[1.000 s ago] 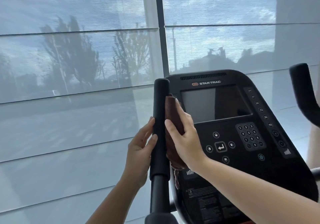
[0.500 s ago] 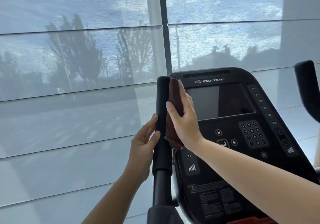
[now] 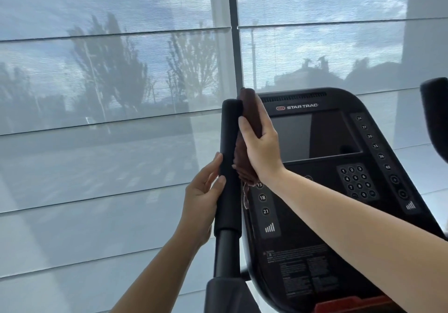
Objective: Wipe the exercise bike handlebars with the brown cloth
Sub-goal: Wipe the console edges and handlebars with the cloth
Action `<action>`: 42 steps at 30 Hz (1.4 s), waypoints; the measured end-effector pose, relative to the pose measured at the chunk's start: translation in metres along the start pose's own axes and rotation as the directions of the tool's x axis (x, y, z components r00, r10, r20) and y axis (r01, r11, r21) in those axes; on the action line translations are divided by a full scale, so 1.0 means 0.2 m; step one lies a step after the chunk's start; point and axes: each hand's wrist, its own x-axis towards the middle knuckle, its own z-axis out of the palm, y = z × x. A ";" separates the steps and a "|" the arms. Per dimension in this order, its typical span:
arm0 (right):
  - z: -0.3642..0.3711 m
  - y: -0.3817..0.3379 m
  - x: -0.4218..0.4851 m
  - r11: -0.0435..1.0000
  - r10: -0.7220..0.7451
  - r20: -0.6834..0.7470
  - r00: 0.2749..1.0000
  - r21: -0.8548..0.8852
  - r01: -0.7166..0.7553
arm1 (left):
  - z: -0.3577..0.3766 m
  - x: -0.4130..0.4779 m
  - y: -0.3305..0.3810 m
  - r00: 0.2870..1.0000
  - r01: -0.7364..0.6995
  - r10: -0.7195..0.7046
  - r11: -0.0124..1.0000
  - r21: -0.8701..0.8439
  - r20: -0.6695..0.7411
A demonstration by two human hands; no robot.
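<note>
My left hand [image 3: 201,198] holds the upright black padded left handlebar [image 3: 229,143] of the exercise bike at about the middle of its padding. The thumb lies on the near face and the fingers [image 3: 213,167] go round the left side to the back, so they are clamped on the handlebar.

On the right side of the handlebar, a little higher, my right hand [image 3: 263,150] holds the folded dark brown cloth [image 3: 248,109]. The thumb is on the near side of the cloth and the fingers [image 3: 265,118] lie long on its far side, so the cloth is pinched between them and pressed against the right side of the handlebar. The cloth reaches slightly above the top end of the handlebar, and its loose lower edge hangs below my wrist.

Just right of the handlebar and behind it stands the large black plastic console [image 3: 303,240], with a dark screen [image 3: 322,135], a number keypad [image 3: 356,181] and the words STAR TRAC. Far right of the handlebar, at the edge of view, a second black padded handlebar [image 3: 436,109] is partly seen. Behind the handlebar, farthest away, grey translucent roller blinds [image 3: 97,167] cover a window. A dark vertical window frame [image 3: 233,34] rises just above the handlebar's top, and shapes of trees [image 3: 114,65] show through to its left.
</note>
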 end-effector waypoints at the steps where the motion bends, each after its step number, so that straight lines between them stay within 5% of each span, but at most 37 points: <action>1: 0.00 0.02 -0.02 0.999 0.023 0.014 1.000 0.023 -0.024 | 0.00 0.00 0.00 1.000 0.001 -0.001 1.000 -0.003 0.003; 11: -0.05 0.07 -0.39 0.903 0.357 0.157 0.921 0.195 -0.383 | 0.01 0.00 -0.01 1.000 -0.006 0.005 0.997 -0.074 -0.013; 16: -0.09 -0.04 -0.58 0.891 0.436 0.196 0.878 0.047 -0.452 | 0.00 0.01 -0.03 0.999 -0.005 0.010 0.990 -0.141 0.032; 21: -0.11 -0.17 -0.47 0.948 0.184 0.094 0.979 -0.282 -0.151 | -0.04 0.04 -0.09 0.991 -0.046 0.063 0.988 -0.150 0.115; 25: 0.01 -0.20 -0.19 0.840 -0.174 0.026 0.984 -0.517 0.163 | -0.07 0.05 -0.10 0.988 -0.060 0.083 0.983 -0.172 0.128; 29: 0.11 -0.11 -0.18 0.760 -0.237 -0.010 0.971 -0.624 0.179 | -0.10 0.06 -0.13 0.974 -0.066 0.111 0.973 -0.220 0.198; 34: 0.08 -0.15 -0.34 0.728 -0.036 0.045 0.998 -0.684 0.057 | -0.13 0.08 -0.14 0.946 -0.101 0.171 0.963 -0.249 0.277; 39: 0.06 -0.30 -0.56 0.558 0.366 0.153 0.918 -0.825 -0.085 | -0.16 0.11 -0.17 0.909 -0.169 0.252 0.951 -0.260 0.331; 42: 0.09 -0.38 -0.58 0.464 0.416 0.105 0.903 -0.878 -0.112 | -0.18 0.13 -0.18 0.885 -0.192 0.279 0.948 -0.253 0.373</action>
